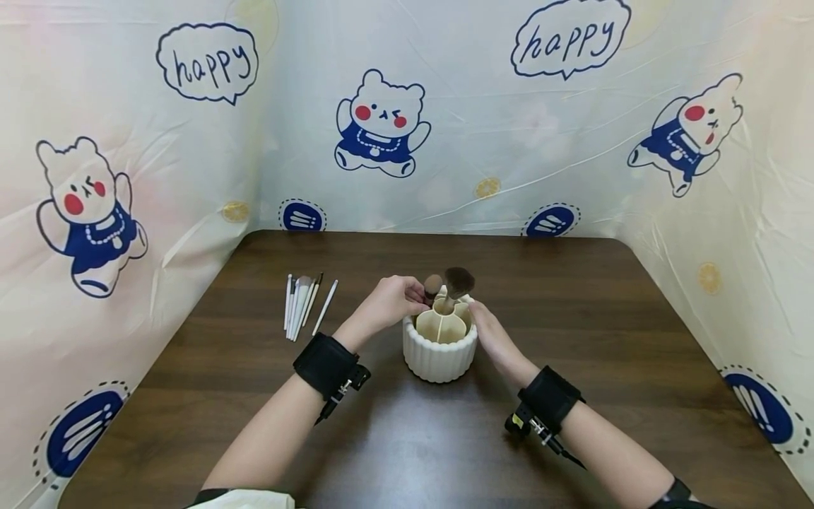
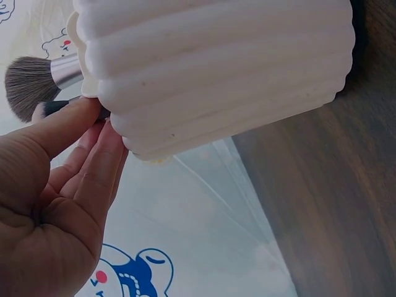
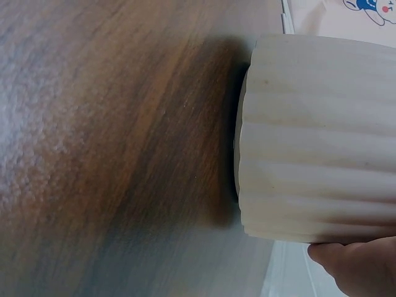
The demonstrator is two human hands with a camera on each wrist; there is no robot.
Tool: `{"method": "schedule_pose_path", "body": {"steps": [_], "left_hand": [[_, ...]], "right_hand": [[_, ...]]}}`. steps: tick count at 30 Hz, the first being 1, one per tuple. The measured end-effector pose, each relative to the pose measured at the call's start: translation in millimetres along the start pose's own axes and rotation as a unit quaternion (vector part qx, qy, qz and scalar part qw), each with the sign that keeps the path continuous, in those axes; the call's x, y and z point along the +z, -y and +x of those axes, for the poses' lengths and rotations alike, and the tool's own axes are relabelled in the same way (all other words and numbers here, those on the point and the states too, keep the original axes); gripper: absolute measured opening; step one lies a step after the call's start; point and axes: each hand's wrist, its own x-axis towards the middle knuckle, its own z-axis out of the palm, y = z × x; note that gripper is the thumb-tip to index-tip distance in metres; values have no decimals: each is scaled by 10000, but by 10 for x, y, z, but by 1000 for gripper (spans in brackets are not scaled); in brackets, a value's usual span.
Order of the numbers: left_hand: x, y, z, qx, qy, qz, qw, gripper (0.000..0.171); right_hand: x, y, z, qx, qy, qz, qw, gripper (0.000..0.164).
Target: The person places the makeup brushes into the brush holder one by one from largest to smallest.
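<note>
A white fluted pot (image 1: pixel 439 357) stands upright on the table, with a cream divider (image 1: pixel 440 326) of petal-shaped compartments inside. A large fluffy makeup brush (image 1: pixel 459 282) rises from it, bristles up. At the pot's back left rim, my left hand (image 1: pixel 397 300) pinches a smaller makeup brush (image 1: pixel 432 284) between thumb and fingers. The left wrist view shows this brush's dark shaft (image 2: pixel 57 106) at the rim, its lower part hidden. My right hand (image 1: pixel 498 339) rests against the pot's right side, fingers fairly straight; one of its fingertips (image 3: pixel 325 252) shows at the pot's wall.
Several slim brushes (image 1: pixel 297 311) lie in a loose bunch on the dark wooden table (image 1: pixel 394 452), left of the pot. One white-handled brush (image 1: pixel 325 307) lies slightly apart from them. A printed curtain (image 1: pixel 458 127) surrounds the table's back and sides.
</note>
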Motion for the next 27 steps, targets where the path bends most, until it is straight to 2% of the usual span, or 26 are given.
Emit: {"method": "schedule_pose_path", "body": {"steps": [12, 19, 23, 27], "left_hand": [[-10, 10, -2, 13, 40, -109, 9999, 20], [-142, 49, -18, -185, 1, -207, 9996, 23], [-290, 120, -19, -357, -339, -224, 9985, 25], [-475, 224, -28, -541, -1097, -174, 9923, 26]], "right_hand": [[-1, -4, 4, 45, -35, 5, 10000, 62], [4, 5, 2, 59, -34, 28, 10000, 62], [0, -2, 4, 92, -19, 8, 10000, 63], [-2, -2, -2, 89, 18, -11, 10000, 64]]}}
